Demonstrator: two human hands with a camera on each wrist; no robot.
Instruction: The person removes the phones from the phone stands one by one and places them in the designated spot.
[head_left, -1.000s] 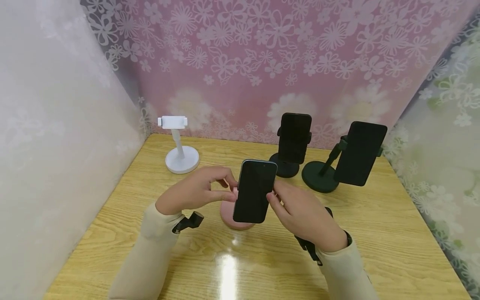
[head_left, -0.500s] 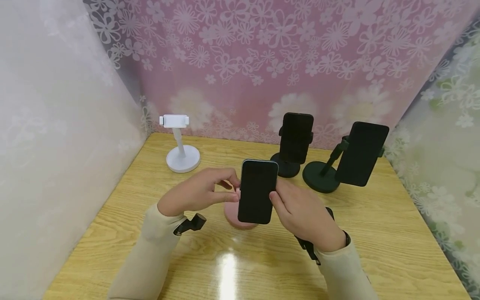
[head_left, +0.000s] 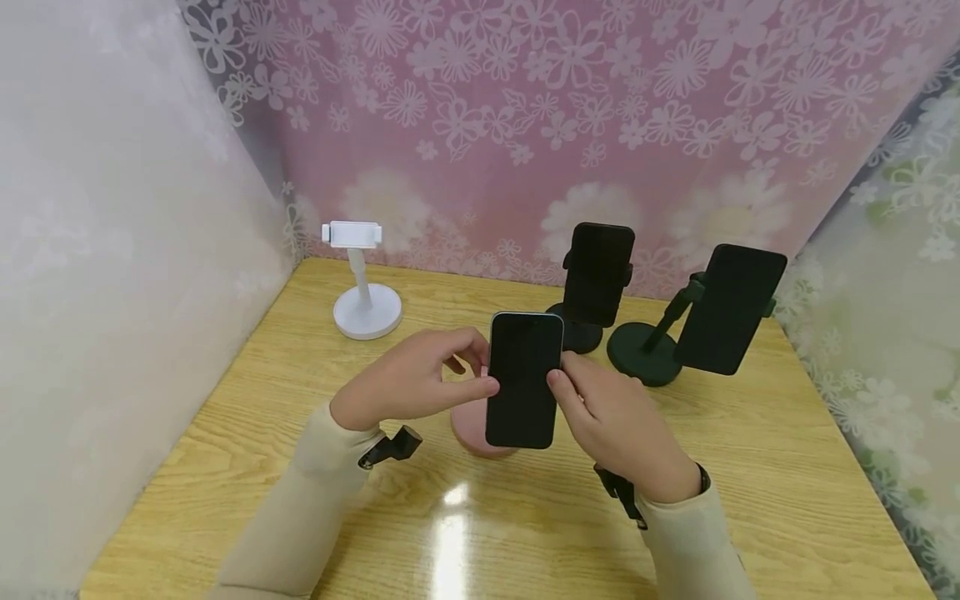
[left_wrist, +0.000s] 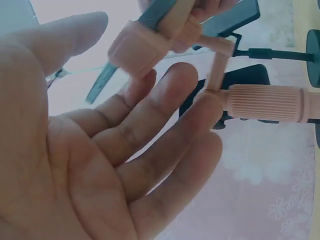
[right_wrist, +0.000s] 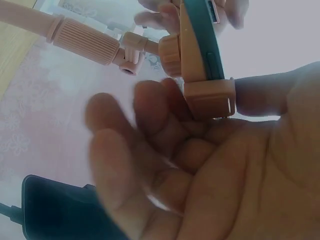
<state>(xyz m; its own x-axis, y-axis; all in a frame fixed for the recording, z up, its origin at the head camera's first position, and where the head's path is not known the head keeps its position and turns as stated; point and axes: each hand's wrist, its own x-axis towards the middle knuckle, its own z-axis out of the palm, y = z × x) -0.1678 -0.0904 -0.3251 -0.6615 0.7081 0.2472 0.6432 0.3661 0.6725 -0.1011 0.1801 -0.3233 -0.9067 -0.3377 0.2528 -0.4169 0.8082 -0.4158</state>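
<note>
I have the wooden table across the lower frame. The pink stand rises from it at centre, mostly hidden. Right of centre, the right hand pinches the stand's clamp; left of centre, I see the left hand wide, fingers loosely spread. The phone sits mid-frame in the clamp.

Between the left hand and the right hand, the phone shows black and its stand pink; beyond them, the backdrop is pink with white flowers.

Glare on tabletop, hazy wrist views
</note>
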